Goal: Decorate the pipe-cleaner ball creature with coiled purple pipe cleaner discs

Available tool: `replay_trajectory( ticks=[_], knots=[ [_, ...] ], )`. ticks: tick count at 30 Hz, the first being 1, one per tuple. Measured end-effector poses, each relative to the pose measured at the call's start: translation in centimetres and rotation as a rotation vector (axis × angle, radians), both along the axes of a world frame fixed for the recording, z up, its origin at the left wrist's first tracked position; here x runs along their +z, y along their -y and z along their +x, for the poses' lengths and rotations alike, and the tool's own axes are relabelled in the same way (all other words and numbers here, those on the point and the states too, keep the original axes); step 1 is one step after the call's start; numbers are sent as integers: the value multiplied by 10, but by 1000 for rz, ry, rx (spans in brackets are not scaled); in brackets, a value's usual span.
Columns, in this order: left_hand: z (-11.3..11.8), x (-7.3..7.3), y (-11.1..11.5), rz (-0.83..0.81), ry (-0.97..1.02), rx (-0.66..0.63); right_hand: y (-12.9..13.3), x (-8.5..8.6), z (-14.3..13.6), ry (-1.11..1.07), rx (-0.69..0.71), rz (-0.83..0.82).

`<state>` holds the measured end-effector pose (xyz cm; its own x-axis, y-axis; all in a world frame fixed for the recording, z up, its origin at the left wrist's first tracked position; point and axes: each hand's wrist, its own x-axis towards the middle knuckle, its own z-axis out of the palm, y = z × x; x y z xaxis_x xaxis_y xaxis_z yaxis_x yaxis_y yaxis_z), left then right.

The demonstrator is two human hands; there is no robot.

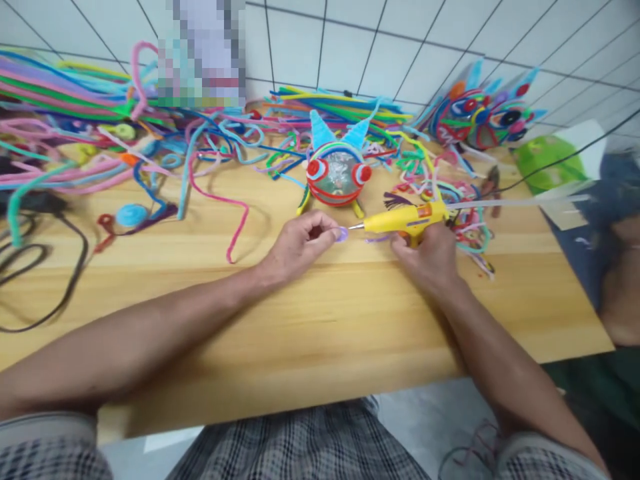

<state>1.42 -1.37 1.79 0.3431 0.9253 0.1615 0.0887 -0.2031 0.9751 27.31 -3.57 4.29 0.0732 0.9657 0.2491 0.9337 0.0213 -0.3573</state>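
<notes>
My left hand pinches a small purple pipe-cleaner coil between thumb and fingertips. In my right hand is a yellow hot glue gun, with a clear glue stick jutting from its back. The gun's metal nozzle points left and comes close to the purple coil; whether they touch I cannot tell. Just behind my hands stands a round pipe-cleaner creature with blue pointed ears, red-and-white bulging eyes and yellow feet. A loose purple strip lies under the gun.
Bundles of coloured pipe cleaners spread along the back of the wooden table. More finished creatures stand at the back right, near a green bag. A black cable loops at the left. Part of another person shows at the right edge.
</notes>
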Motion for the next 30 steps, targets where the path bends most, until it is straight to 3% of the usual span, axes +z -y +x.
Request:
replay_trajectory(
  ticks=[30],
  knots=[
    [-1, 1, 0, -10, -24, 4, -1, -4, 3, 1, 8, -51]
  ],
)
